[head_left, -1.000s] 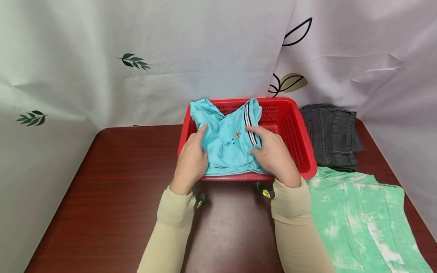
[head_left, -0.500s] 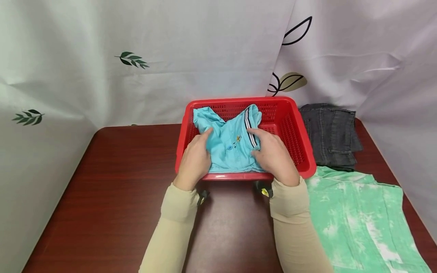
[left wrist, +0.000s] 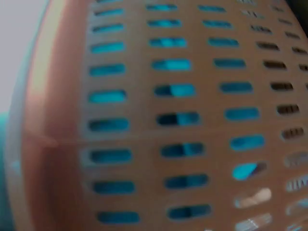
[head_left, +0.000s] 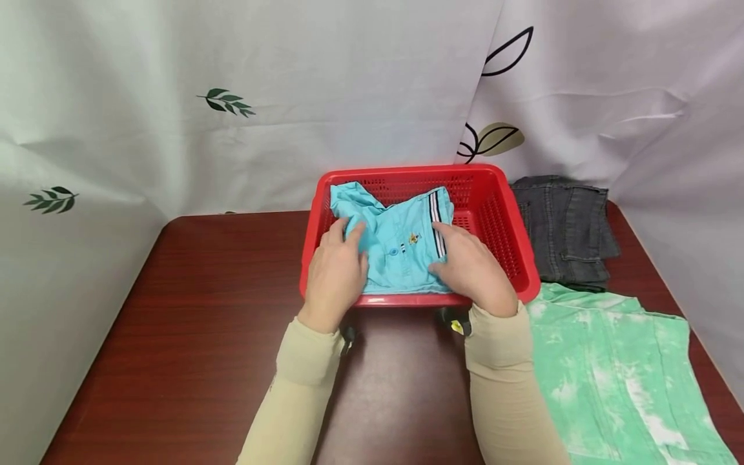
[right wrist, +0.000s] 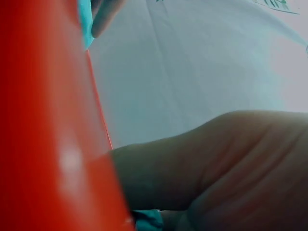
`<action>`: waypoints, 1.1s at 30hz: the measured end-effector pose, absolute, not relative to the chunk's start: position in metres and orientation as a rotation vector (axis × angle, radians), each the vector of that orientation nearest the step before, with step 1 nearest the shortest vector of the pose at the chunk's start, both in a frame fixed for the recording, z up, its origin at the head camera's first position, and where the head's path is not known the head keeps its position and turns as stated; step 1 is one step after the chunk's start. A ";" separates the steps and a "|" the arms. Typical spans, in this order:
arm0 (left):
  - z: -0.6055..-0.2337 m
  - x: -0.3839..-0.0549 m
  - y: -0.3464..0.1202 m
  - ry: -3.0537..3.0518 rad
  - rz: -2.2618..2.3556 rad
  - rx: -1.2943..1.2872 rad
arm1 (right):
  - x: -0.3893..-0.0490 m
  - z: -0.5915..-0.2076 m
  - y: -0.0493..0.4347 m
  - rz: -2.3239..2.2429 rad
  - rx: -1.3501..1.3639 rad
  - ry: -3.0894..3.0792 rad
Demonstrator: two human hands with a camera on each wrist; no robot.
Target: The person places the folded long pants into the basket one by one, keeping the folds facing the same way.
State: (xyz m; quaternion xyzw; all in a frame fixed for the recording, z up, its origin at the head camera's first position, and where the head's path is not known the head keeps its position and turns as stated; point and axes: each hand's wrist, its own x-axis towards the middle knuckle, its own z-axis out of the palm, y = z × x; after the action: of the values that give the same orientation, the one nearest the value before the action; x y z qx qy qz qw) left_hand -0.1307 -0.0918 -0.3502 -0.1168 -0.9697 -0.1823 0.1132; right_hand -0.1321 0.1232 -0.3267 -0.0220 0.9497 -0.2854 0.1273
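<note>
Light-blue folded shorts (head_left: 386,248) lie in the red plastic basket (head_left: 517,223) in the head view, showing a button, a small embroidered motif and a black-and-white striped band. My left hand (head_left: 336,274) rests along their left side with the fingers extended. At the striped right side, my right hand (head_left: 473,265) touches the cloth, thumb and forefinger apart; its other fingers are hidden. Blue cloth shows through slots in the basket wall (left wrist: 139,139) in the left wrist view. In the right wrist view, the right thumb (right wrist: 159,173) reaches over the red rim (right wrist: 53,120).
Dark grey folded jeans (head_left: 560,232) lie to the right of the basket. A green-and-white tie-dye garment (head_left: 622,374) is spread at the front right of the brown table (head_left: 192,349). A white leaf-print curtain (head_left: 325,84) hangs behind the basket.
The shorts have gone lower into the basket, and their striped side has spread to the right. My left hand has shifted slightly right and its fingers have loosened.
</note>
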 end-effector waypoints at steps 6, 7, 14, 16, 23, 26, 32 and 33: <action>-0.344 -0.125 -0.087 -2.833 -0.464 -0.515 | -0.132 -0.328 0.123 -0.823 -0.060 2.772; -0.343 -0.124 -0.087 -2.834 -0.447 -0.539 | -0.133 -0.328 0.123 -0.823 -0.064 2.776; -0.340 -0.117 -0.085 -2.852 -0.394 -0.618 | -0.132 -0.327 0.122 -0.801 -0.094 2.805; -0.340 -0.117 -0.086 -2.860 -0.388 -0.609 | -0.132 -0.327 0.121 -0.794 -0.101 2.815; -0.342 -0.118 -0.088 -2.885 -0.400 -0.608 | -0.132 -0.326 0.117 -0.738 -0.168 2.809; -0.342 -0.119 -0.089 -2.913 -0.416 -0.609 | -0.131 -0.326 0.115 -0.705 -0.214 2.783; -0.344 -0.123 -0.090 -3.000 -0.455 -0.603 | -0.131 -0.329 0.113 -0.678 -0.340 2.779; -0.345 -0.124 -0.091 -3.013 -0.458 -0.603 | -0.131 -0.330 0.112 -0.665 -0.365 2.777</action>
State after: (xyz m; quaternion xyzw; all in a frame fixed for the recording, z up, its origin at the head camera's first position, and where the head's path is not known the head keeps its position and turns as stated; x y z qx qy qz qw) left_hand -0.1242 -0.0907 -0.3445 -0.1942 -0.9696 -0.1476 0.0175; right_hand -0.1308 0.1121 -0.3298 -0.1256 0.9564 -0.2290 0.1308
